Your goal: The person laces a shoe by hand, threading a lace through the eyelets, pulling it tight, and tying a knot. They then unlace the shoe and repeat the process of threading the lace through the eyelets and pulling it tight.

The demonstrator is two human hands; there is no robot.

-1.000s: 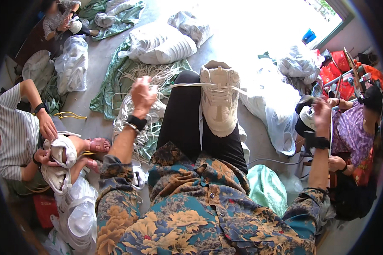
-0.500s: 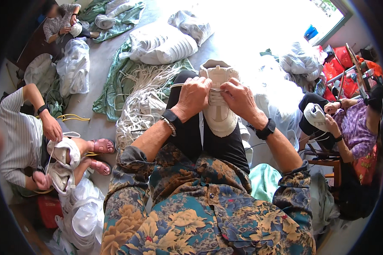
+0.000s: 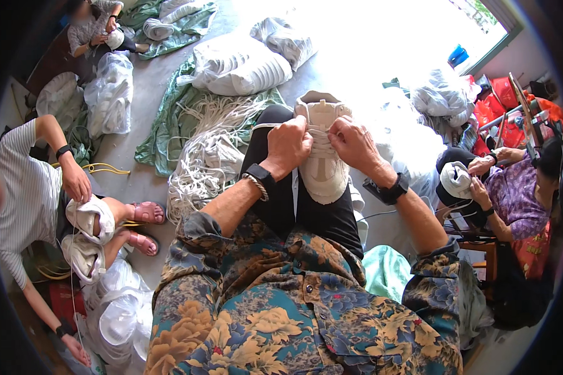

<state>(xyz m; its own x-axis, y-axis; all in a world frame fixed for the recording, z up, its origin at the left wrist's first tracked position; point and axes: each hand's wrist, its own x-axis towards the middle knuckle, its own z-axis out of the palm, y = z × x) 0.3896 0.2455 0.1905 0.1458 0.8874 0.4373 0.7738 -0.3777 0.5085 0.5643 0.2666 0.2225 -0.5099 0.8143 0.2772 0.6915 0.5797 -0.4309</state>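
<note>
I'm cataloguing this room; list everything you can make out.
Sneaker: one, cream, on the knees
Shoelace heap: one, white, floor left of knees
Plastic bags: several, whitish, across the floor
Sacking: several pieces, green, left floor
Bundle: one, mint green, right of knees
Red bags: several, red, far right
Co-workers: three, mixed clothing, left, upper left, right
Sandals: two, pink, on left co-worker
Shoes: several, white, with co-workers
Left hand: one, bare, at sneaker's laces
Right hand: one, bare, at laces
</note>
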